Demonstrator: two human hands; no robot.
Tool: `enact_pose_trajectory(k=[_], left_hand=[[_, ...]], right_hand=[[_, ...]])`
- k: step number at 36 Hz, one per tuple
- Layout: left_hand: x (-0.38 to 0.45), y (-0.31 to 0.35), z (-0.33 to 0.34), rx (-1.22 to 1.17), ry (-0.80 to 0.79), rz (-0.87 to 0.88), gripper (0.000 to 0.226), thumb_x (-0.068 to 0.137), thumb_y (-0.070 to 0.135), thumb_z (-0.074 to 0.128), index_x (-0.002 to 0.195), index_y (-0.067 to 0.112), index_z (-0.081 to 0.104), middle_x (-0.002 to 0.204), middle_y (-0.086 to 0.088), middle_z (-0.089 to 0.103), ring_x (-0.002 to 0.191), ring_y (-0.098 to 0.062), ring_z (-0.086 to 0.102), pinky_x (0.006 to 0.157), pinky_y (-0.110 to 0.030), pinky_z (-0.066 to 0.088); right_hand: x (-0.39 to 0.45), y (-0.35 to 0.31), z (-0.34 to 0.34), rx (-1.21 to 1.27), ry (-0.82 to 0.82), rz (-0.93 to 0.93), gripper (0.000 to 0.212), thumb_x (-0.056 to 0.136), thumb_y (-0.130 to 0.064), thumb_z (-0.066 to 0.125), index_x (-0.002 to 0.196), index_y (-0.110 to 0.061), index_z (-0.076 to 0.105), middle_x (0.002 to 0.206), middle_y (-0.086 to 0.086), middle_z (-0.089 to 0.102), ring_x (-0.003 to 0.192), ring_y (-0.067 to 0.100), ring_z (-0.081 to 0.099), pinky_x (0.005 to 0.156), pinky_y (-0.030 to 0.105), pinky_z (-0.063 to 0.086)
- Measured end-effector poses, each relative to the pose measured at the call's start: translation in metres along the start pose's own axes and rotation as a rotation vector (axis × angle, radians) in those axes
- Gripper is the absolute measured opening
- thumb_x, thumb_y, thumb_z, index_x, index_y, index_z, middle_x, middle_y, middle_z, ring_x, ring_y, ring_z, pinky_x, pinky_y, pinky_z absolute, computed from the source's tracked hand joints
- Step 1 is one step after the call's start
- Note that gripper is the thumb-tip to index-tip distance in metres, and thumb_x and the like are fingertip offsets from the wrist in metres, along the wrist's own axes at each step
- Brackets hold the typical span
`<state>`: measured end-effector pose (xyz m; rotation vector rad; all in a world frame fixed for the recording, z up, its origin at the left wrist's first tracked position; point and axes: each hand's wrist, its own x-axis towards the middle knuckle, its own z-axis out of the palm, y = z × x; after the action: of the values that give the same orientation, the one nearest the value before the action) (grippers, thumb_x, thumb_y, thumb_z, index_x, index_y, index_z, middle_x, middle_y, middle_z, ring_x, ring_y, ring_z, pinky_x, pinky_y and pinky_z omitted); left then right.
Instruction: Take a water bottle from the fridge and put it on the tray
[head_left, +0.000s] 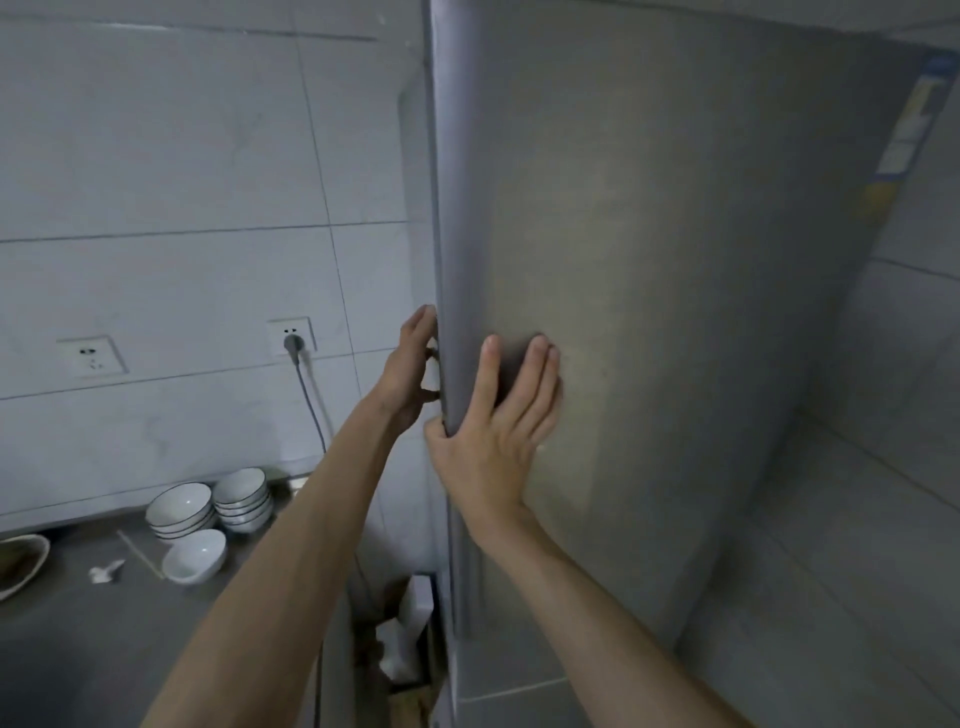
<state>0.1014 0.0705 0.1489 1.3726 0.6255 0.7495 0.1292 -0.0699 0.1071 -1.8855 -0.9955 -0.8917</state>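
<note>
A tall grey fridge (675, 260) fills the right half of the view, its door closed. My left hand (408, 371) hooks its fingers round the door's left edge, fingertips hidden behind it. My right hand (493, 431) lies on the door front with fingers spread and the thumb curled round the same edge, just below the left hand. No water bottle and no tray are in view.
To the left is a grey counter (104, 639) with stacked white bowls (208, 506), a single bowl (195, 556) and chopsticks. A plug and cable (296, 345) hang from a wall socket. Paper and boxes fill the gap (405, 639) beside the fridge.
</note>
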Motion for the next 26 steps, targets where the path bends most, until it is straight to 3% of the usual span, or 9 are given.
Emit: enact_pose_trajectory(k=[4,6,9,13,15,18,20,23,26], left_hand=[[0.002,0.001,-0.004,-0.038,-0.015,-0.009,0.088,0.075,0.074,0.061,0.151,0.032,0.049,0.146,0.007,0.060,0.138,-0.019,0.053,0.106,-0.047,0.050],[0.002,0.000,-0.003,-0.044,-0.008,0.013,0.082,0.084,0.068,0.059,0.154,0.027,0.046,0.149,0.002,0.059,0.140,-0.021,0.053,0.116,-0.048,0.045],[0.003,-0.002,-0.001,-0.073,-0.001,0.018,0.065,0.099,0.053,0.054,0.155,0.021,0.046,0.149,-0.003,0.060,0.141,-0.022,0.055,0.120,-0.046,0.043],[-0.002,0.000,0.002,-0.019,0.010,-0.009,0.060,0.103,0.049,0.049,0.153,0.015,0.048,0.145,-0.006,0.064,0.134,-0.024,0.062,0.113,-0.044,0.051],[-0.009,0.002,0.004,0.015,0.030,-0.014,0.061,0.099,0.050,0.050,0.148,0.014,0.053,0.140,-0.005,0.068,0.127,-0.022,0.067,0.099,-0.035,0.059],[-0.021,0.004,0.008,0.022,0.067,-0.056,0.065,0.090,0.054,0.050,0.143,0.018,0.060,0.129,0.001,0.075,0.116,-0.016,0.071,0.073,-0.023,0.060],[-0.026,0.001,0.008,0.017,0.088,-0.095,0.061,0.089,0.061,0.050,0.136,0.025,0.064,0.121,0.009,0.078,0.115,-0.016,0.070,0.076,-0.030,0.057],[-0.035,-0.013,0.008,0.038,0.118,-0.118,0.046,0.086,0.073,0.049,0.110,0.040,0.070,0.099,0.021,0.080,0.112,-0.012,0.067,0.082,-0.040,0.054],[-0.053,-0.026,0.010,0.127,0.152,-0.134,0.044,0.090,0.078,0.041,0.105,0.045,0.067,0.116,0.022,0.069,0.114,-0.007,0.062,0.100,-0.048,0.044]], right_hand=[[0.015,-0.009,0.026,-0.048,-0.047,0.051,0.098,0.075,-0.041,0.066,0.158,-0.015,0.021,0.161,0.031,0.017,0.151,0.049,0.019,0.122,0.061,0.019],[0.020,-0.012,0.033,-0.069,-0.078,0.065,0.100,0.076,-0.044,0.065,0.159,-0.017,0.017,0.160,0.032,0.021,0.150,0.049,0.023,0.122,0.061,0.022],[0.026,-0.014,0.038,-0.104,-0.105,0.069,0.105,0.077,-0.048,0.066,0.159,-0.018,0.008,0.159,0.031,0.027,0.149,0.048,0.028,0.119,0.060,0.028],[0.028,-0.012,0.036,-0.175,-0.154,0.045,0.121,0.073,-0.058,0.073,0.160,-0.017,0.000,0.161,0.031,0.018,0.149,0.048,0.025,0.119,0.060,0.029],[0.026,-0.009,0.030,-0.168,-0.176,0.026,0.125,0.069,-0.061,0.076,0.161,-0.018,0.002,0.162,0.030,0.018,0.150,0.047,0.023,0.120,0.058,0.029],[0.028,0.001,0.016,-0.120,-0.208,-0.034,0.116,0.070,-0.059,0.077,0.160,-0.021,0.014,0.161,0.028,0.021,0.149,0.044,0.023,0.119,0.055,0.032],[0.031,0.009,0.004,-0.068,-0.236,-0.069,0.108,0.073,-0.056,0.075,0.158,-0.023,0.019,0.162,0.025,0.022,0.148,0.042,0.025,0.118,0.053,0.035],[0.020,0.025,-0.017,-0.005,-0.239,-0.136,0.092,0.082,-0.051,0.066,0.158,-0.023,0.020,0.162,0.017,0.023,0.149,0.037,0.027,0.118,0.049,0.035],[0.001,0.053,-0.033,0.098,-0.274,-0.213,0.070,0.094,-0.042,0.056,0.155,-0.020,0.030,0.157,0.009,0.037,0.144,0.029,0.039,0.116,0.040,0.038]])
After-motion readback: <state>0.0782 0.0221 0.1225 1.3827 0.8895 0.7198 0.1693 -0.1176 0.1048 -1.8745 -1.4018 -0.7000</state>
